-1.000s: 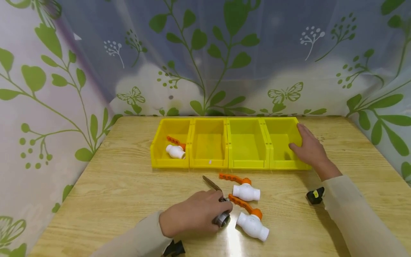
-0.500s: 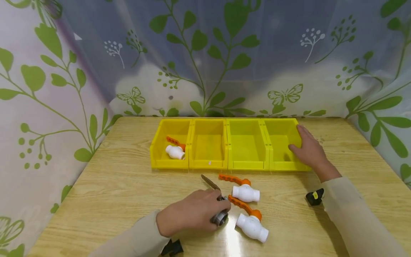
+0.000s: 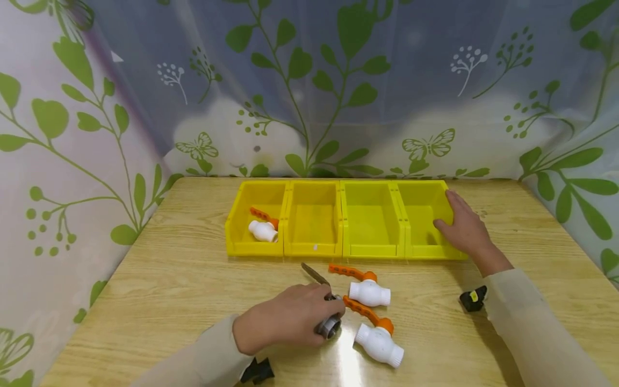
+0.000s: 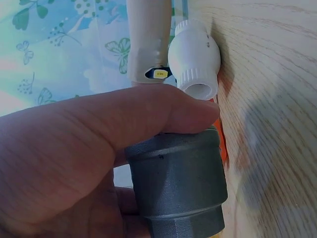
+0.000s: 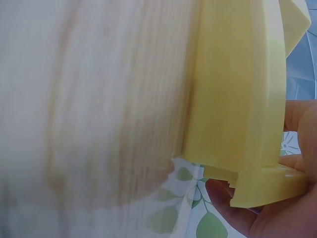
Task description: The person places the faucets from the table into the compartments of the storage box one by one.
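Backdrop: patterned fabric (image 3: 333, 145), blue-grey and white with green leaves, standing behind and at both sides of a pale wood-grain tabletop (image 3: 179, 295).

Listed left to right:

Left sleeve (image 3: 198, 349), beige, with a black wrist device (image 3: 258, 371) below the cuff.

First yellow bin (image 3: 255, 250), leftmost of four set side by side in a row; inside it lies one white valve (image 3: 263, 231) with an orange handle.

Left hand (image 3: 290, 317), in front of the row; thumb and fingers curled round a grey metal valve (image 3: 330, 327), lever slanting away to the upper left. Whether this valve touches the tabletop cannot be told.

Second yellow bin (image 3: 302, 250), a small white fleck on its front lip.

Two further white valves with orange handles, on the tabletop just right of the metal one: the rear valve (image 3: 369, 294) near the bins, the front valve (image 3: 379, 345) closer to the person; both handles point leftward.

Third yellow bin (image 3: 372, 251), behind the rear valve.

Fourth yellow bin (image 3: 430, 251), rightmost.

Right hand (image 3: 466, 228), gripping that bin's right wall, thumb inside, fingers outside.

Second black wrist device (image 3: 473, 299), yellow-labelled, beside the right sleeve (image 3: 537, 322), also beige.
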Demonstrator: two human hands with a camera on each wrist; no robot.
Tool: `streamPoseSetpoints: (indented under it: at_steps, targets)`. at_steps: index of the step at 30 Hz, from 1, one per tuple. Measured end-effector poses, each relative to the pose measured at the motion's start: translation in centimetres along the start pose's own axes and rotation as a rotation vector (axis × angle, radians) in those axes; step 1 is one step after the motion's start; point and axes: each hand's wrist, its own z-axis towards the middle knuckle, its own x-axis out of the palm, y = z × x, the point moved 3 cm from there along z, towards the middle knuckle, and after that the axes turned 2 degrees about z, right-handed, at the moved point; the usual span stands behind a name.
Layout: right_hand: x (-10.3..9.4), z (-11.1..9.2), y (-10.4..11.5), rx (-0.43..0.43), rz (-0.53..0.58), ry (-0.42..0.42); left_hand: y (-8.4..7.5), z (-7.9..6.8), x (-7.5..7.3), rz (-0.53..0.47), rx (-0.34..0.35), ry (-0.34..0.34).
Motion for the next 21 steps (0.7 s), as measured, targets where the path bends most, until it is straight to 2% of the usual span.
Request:
streamPoseSetpoints:
  at_steps: [21]
  targets:
    - [0.09, 0.08, -0.11, 0.002, -0.006, -0.002, 0.18, 0.04, -0.16, 0.003, 0.031, -0.028]
